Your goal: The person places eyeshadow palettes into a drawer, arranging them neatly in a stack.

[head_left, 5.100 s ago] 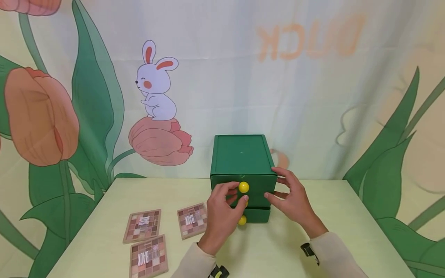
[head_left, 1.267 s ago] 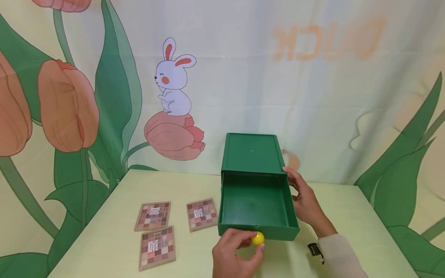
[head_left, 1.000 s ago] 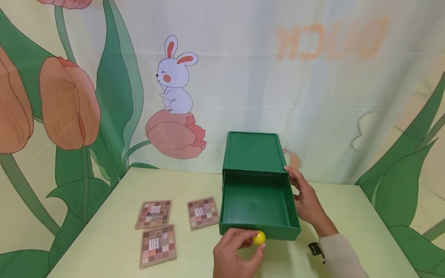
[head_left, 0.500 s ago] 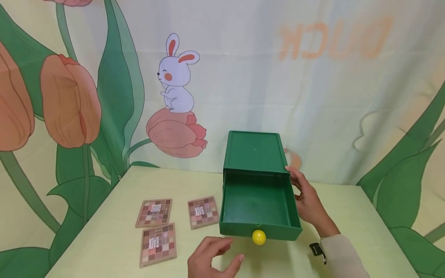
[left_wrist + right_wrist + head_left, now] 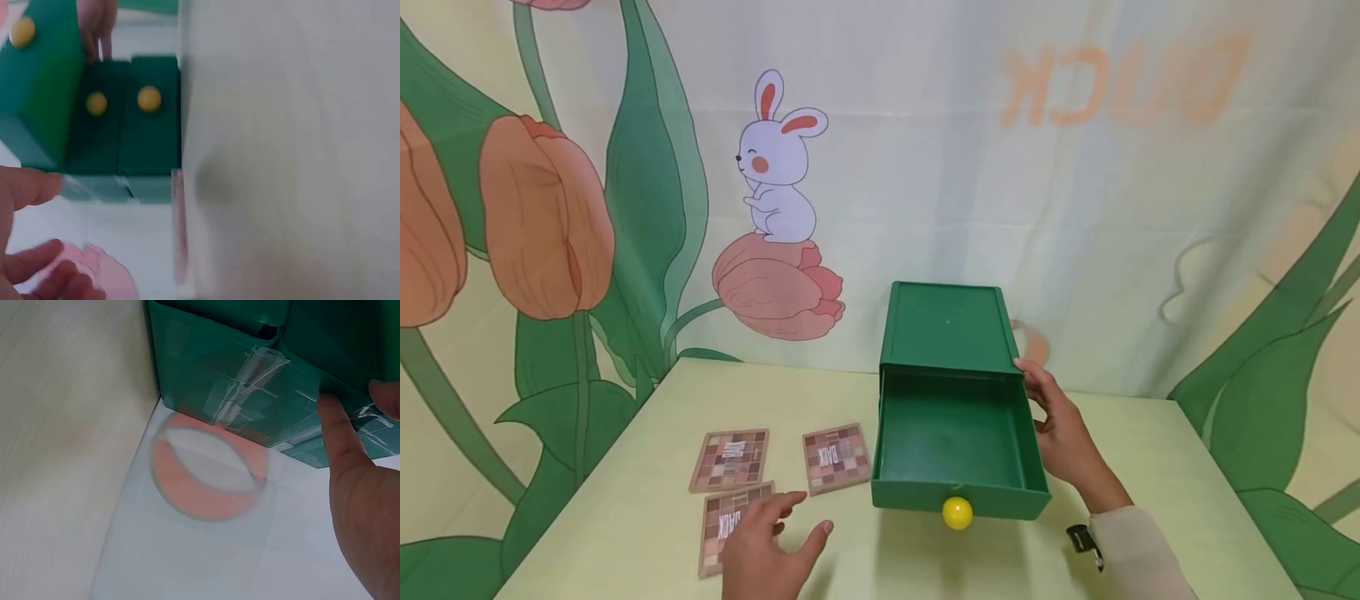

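Observation:
A green plastic drawer unit point(image 5: 950, 325) stands on the table with its top drawer point(image 5: 917, 495) pulled far out; nothing lies inside. The drawer's front carries a yellow ball knob point(image 5: 957, 513). My right hand point(image 5: 1063, 437) rests against the unit's right side; the right wrist view shows its fingers touching the taped side wall point(image 5: 250, 387). My left hand point(image 5: 767, 550) hovers with thumb and fingers apart, holding nothing. It partly covers the nearest eyeshadow palette point(image 5: 715, 542); contact is not visible. Two more palettes lie flat, one behind point(image 5: 730, 460), one nearer the unit point(image 5: 837, 457).
Two lower drawers, with a middle knob point(image 5: 97, 104) and a bottom knob point(image 5: 149, 99), are pushed in. The pale table point(image 5: 647, 508) extends to both sides. Behind it hangs a printed curtain point(image 5: 925, 167) with a rabbit and tulips.
The top drawer has been pulled out by its knob. My left hand has let go and moved left over the nearest palette. My right hand has stayed at the unit's side.

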`<move>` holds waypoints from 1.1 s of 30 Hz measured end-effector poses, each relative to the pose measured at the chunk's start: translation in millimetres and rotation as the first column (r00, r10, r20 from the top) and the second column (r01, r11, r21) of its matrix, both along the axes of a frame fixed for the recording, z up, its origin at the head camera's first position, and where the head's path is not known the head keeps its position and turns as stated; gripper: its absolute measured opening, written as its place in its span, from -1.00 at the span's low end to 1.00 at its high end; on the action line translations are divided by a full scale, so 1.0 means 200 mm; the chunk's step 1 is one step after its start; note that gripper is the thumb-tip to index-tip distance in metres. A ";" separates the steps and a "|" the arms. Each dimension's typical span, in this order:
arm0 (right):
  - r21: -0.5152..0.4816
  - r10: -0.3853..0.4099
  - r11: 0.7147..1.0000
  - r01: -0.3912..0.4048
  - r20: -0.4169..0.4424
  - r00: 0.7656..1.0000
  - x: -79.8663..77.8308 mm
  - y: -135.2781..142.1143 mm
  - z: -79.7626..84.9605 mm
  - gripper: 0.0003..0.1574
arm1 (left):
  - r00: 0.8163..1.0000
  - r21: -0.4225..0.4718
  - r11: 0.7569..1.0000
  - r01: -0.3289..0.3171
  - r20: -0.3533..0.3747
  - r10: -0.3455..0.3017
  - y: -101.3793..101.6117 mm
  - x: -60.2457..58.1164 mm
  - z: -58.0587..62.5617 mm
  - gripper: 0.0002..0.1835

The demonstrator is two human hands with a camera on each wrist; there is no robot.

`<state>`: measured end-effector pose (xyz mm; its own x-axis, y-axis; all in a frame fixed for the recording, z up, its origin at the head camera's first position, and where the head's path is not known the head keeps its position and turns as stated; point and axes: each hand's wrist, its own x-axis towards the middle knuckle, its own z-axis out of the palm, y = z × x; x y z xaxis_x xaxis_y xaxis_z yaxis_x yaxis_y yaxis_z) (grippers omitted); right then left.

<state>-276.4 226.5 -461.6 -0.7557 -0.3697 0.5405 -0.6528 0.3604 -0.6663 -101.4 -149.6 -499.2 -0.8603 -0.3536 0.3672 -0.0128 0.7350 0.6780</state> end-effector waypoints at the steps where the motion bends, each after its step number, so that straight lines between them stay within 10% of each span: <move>1: 0.000 0.000 1.000 0.000 -0.003 1.000 0.00 0.00 0.00 0.17 | 0.998 -0.019 1.000 -0.008 0.068 0.009 -0.03 -0.01 0.01 -0.50; 13: -0.007 0.004 1.000 -0.004 0.023 1.000 0.00 -0.01 0.02 0.18 | 0.889 -0.118 0.992 -0.043 0.448 0.092 -0.32 -0.16 0.00 -0.18; 33: -0.003 -0.015 1.000 0.015 0.025 1.000 0.01 -0.01 0.00 0.18 | 0.820 -0.250 0.968 0.020 0.558 0.128 -0.38 -0.26 -0.06 0.09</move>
<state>-274.9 224.9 -462.4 -0.7745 -0.3566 0.5226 -0.6305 0.3678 -0.6835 -153.5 -224.9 -511.4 -0.9224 -0.3727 -0.1013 -0.3840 0.8564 0.3451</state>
